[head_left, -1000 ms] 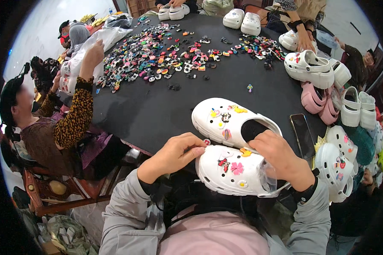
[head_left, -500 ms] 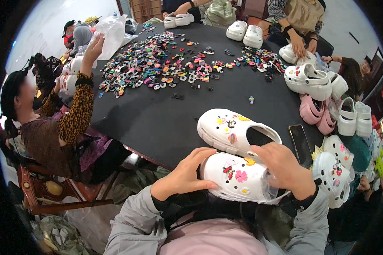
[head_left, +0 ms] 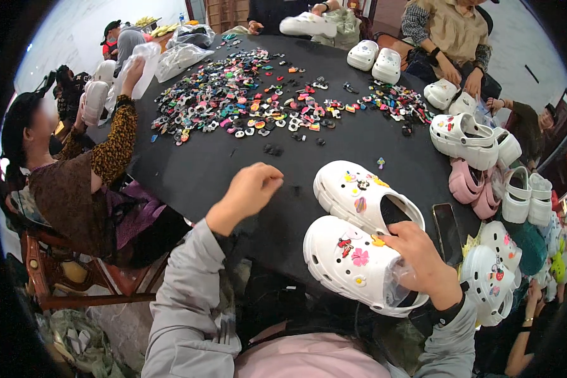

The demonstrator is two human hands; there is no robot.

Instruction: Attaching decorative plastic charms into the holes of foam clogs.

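Note:
My right hand (head_left: 425,261) grips a pair of white clogs where their inner sides meet, at the foot openings. The nearer clog (head_left: 334,271) carries a pink flower, a red-and-black charm and several others; clear plastic (head_left: 398,280) is tucked into its opening. Beside it, the farther clog (head_left: 334,192) bears a striped oval charm and several small ones. Both toes point left and away from me, tilted over the table edge. My left hand (head_left: 249,192) is off the clogs, raised over the black table, its fingers curled together with nothing visible in them.
A heap of colourful shoe charms (head_left: 233,101) covers the table's far middle. A single charm (head_left: 380,163) and a phone (head_left: 446,233) lie nearer. White clogs (head_left: 463,138) and pink clogs (head_left: 467,179) crowd the right edge. Co-workers sit left and across, some holding clogs.
My left hand has let go of the nearer clog and moved up and left, fingers closing. The clogs have shifted slightly right in my right hand's grip, toes tipping up.

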